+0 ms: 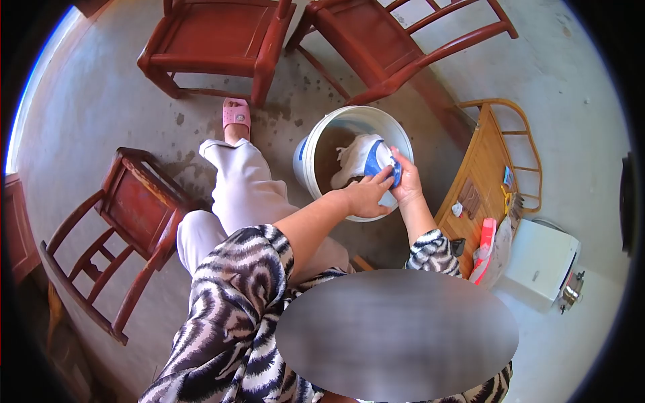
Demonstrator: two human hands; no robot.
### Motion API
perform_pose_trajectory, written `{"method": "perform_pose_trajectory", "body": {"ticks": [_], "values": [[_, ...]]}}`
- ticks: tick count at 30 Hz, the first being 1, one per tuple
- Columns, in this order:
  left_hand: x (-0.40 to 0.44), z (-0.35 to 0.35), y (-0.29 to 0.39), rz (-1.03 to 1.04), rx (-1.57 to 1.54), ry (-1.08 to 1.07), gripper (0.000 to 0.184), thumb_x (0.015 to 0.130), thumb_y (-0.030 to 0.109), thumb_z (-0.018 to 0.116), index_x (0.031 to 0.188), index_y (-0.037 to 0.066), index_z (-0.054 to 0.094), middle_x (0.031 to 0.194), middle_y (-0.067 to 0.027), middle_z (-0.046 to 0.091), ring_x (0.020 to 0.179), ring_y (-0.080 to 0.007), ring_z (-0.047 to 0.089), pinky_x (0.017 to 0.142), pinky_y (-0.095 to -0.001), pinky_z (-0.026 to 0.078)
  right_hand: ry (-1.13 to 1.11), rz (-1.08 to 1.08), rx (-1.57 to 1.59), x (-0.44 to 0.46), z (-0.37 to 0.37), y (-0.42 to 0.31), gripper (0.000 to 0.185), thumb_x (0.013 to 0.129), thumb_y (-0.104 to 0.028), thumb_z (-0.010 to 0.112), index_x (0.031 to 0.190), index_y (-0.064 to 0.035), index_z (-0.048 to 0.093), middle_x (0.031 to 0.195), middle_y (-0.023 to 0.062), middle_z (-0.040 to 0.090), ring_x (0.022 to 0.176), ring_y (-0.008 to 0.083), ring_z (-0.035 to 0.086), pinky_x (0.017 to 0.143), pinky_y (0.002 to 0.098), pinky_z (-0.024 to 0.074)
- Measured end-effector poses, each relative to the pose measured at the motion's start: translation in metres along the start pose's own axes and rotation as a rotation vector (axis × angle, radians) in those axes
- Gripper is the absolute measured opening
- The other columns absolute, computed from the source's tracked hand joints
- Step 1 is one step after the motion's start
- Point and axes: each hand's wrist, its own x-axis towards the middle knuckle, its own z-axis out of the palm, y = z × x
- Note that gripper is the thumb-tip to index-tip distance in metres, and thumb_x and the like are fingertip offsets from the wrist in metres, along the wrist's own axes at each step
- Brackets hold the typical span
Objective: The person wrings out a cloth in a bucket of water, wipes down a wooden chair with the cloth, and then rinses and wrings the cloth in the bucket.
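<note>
All around the bucket (396, 134), grey floor (101, 121) with dark, damp-looking patches, several to the far left. Beyond the bucket, two red chairs (208, 33) (369, 37); well off to its left, nearer the body, a third red chair (141, 205). Right of the bucket, a wooden surface (480, 158) with small odds and ends on it, and nearer the body, a white box (537, 265). Left of the bucket, pale trousers (245, 171) and, farther ahead, a pink slipper (243, 113).

Over the mouth of the bucket, towards its right side, a blue-and-white item (366, 151) — possibly a shoe or bundled cloth, too unclear to name. Held by its blue end in the grip of the right hand (408, 183), with fingers bent round the edge. Touching the same end, the left hand (366, 196), palm down, fingers reaching across; cannot tell whether pinching or only pressing.

Could slip from the right grip and drop into the bucket, through wet fingers or too hard a push from the left. Could also drip over the rim — from being held so near the edge — and make the floor slick. Could even tip the bucket, by leaning a forearm heavily on the rim.
</note>
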Motion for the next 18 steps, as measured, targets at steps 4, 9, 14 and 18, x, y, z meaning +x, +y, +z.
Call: {"method": "perform_pose_trajectory", "body": {"ticks": [4, 9, 14, 18], "values": [[0.004, 0.013, -0.008, 0.159, -0.236, 0.017, 0.072, 0.08, 0.032, 0.056, 0.137, 0.001, 0.024, 0.146, -0.0138, 0.011, 0.124, -0.0335, 0.036, 0.1, -0.0383, 0.033, 0.07, -0.028, -0.372, 0.005, -0.014, -0.002, 0.029, 0.085, -0.017, 0.057, 0.109, -0.0008, 0.052, 0.102, 0.0123, 0.059, 0.089, 0.0242, 0.059, 0.081, 0.0351, 0.0479], [0.018, -0.015, -0.02, -0.347, -0.469, 0.407, 0.045, 0.073, 0.011, 0.057, 0.118, 0.006, 0.052, 0.127, -0.017, 0.043, 0.098, -0.0322, 0.055, 0.087, -0.0357, 0.043, -0.074, -0.09, -0.235, -0.016, -0.005, -0.034, 0.032, 0.092, -0.019, 0.045, 0.117, -0.0006, 0.05, 0.11, 0.0125, 0.057, 0.099, 0.0231, 0.057, 0.088, 0.0355, 0.0452], [0.037, 0.006, -0.047, -0.305, -0.094, 1.137, 0.03, 0.073, 0.012, 0.06, 0.102, 0.007, 0.062, 0.098, -0.0159, 0.061, 0.094, -0.0298, 0.058, 0.084, -0.034, 0.044, -0.168, -0.121, -0.229, -0.038, 0.011, -0.063, 0.032, 0.091, -0.02, 0.046, 0.116, -0.0004, 0.051, 0.107, 0.0117, 0.058, 0.098, 0.0219, 0.057, 0.089, 0.0347, 0.0442], [0.028, -0.018, -0.046, -0.364, -0.588, 0.517, 0.026, 0.076, 0.015, 0.064, 0.101, 0.006, 0.063, 0.091, -0.0095, 0.064, 0.084, -0.0236, 0.06, 0.078, -0.0317, 0.045, -0.188, -0.167, -0.226, -0.048, 0.024, -0.081, 0.031, 0.091, -0.021, 0.048, 0.112, 0.0001, 0.053, 0.104, 0.01, 0.06, 0.096, 0.0211, 0.058, 0.088, 0.0338, 0.0444]]}}
